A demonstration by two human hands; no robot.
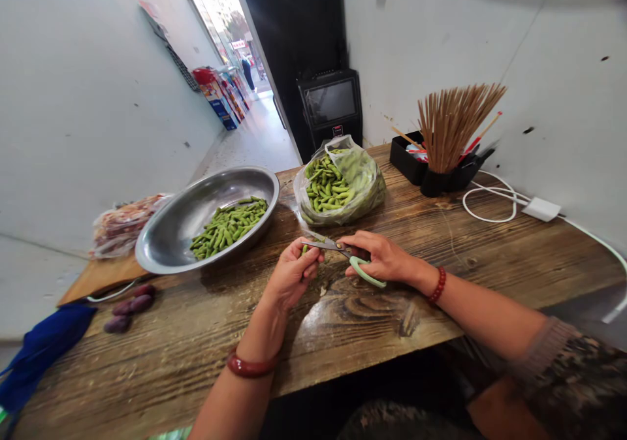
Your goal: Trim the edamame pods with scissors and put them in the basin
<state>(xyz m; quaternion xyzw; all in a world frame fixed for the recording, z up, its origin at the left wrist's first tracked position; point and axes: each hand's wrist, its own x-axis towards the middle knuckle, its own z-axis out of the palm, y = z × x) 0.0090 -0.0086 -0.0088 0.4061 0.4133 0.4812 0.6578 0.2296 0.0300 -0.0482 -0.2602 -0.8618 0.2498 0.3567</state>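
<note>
My right hand [379, 256] is wrapped round the handles of a pair of scissors [363, 271] with pale green grips. Their blades are parted and point left, toward my left hand [292, 273]. Between the fingertips of that left hand is a green soybean pod [305, 249], mostly covered by the fingers and close to the blades. Beyond my hands stands a clear plastic bag [365, 188] full of green pods [327, 185]. Farther left, a wide steel basin [166, 231] holds a heap of pods [230, 226] on its right side.
Several purple-red round vegetables [132, 304] lie left on the wooden table [196, 342], near a blue cloth [49, 345] and a bagged item [125, 224]. At right are a black holder [434, 182] of wooden skewers [453, 126] and a white cable [482, 215].
</note>
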